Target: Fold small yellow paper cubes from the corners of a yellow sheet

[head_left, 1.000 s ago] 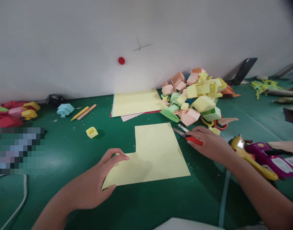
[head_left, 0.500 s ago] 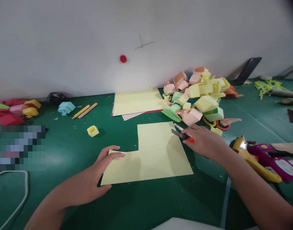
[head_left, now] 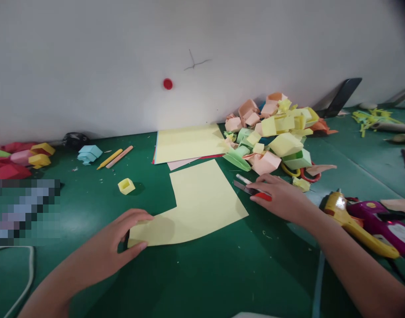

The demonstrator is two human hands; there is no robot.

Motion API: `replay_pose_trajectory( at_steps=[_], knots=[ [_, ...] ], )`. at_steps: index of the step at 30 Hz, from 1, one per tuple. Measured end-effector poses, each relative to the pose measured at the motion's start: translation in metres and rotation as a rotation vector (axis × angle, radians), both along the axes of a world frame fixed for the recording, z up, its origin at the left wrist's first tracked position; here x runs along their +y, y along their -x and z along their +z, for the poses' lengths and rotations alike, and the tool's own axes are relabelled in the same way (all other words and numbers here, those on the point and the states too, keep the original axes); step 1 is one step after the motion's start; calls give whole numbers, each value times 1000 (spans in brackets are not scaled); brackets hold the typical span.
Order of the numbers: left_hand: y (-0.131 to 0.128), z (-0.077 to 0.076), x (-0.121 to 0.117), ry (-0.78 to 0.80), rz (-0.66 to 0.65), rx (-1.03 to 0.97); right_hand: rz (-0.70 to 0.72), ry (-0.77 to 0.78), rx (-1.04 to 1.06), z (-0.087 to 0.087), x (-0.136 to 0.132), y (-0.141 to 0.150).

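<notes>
A person's left hand pinches the near-left corner of an L-shaped yellow sheet lying flat mid-desk, thumb under, fingers on top. The right hand, just off the sheet's right edge, is closed around a red-handled cutter, blade pointing left. A heap of folded paper boxes sits behind it by the wall; a small yellow box stands toward the left.

Paper-craft workshop, green table, folded paper boxes (heaped), glue gun
</notes>
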State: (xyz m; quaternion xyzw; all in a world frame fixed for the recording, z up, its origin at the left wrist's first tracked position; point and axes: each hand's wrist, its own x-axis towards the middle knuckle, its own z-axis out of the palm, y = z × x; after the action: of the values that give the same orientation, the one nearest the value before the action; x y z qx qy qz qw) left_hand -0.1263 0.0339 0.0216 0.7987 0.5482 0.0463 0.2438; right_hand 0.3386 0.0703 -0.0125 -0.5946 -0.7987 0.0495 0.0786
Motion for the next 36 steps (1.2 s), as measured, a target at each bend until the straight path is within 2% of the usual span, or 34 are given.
replay_pose_trajectory(
  at_steps=[4,10,14,18,20,24,26,28,31,36],
  knots=[
    [-9,2,2,-20,-33,0,-8,18,7,2,-3,4],
    [-28,3,3,114,-110,0,-33,6,-21,-1,-5,1],
    [-41,-3,1,140,-131,-33,18,-79,-34,-7,-5,-4],
    [-58,-8,-5,147,-133,-91,71,-197,6,-1,-14,6],
    [-65,-9,-9,160,-134,-103,162,-204,81,7,-26,20],
    [-80,-11,-18,131,-109,-88,584,-74,194,18,-62,65],
    [-88,-11,-22,126,-53,-86,773,-19,210,18,-79,89],
    [-96,-10,-25,127,12,-87,906,2,163,15,-90,108],
    [-103,-11,-26,132,47,-125,935,-11,109,8,-94,124],
    [-93,-10,-21,90,11,-189,927,123,86,3,-86,125]
  ],
)
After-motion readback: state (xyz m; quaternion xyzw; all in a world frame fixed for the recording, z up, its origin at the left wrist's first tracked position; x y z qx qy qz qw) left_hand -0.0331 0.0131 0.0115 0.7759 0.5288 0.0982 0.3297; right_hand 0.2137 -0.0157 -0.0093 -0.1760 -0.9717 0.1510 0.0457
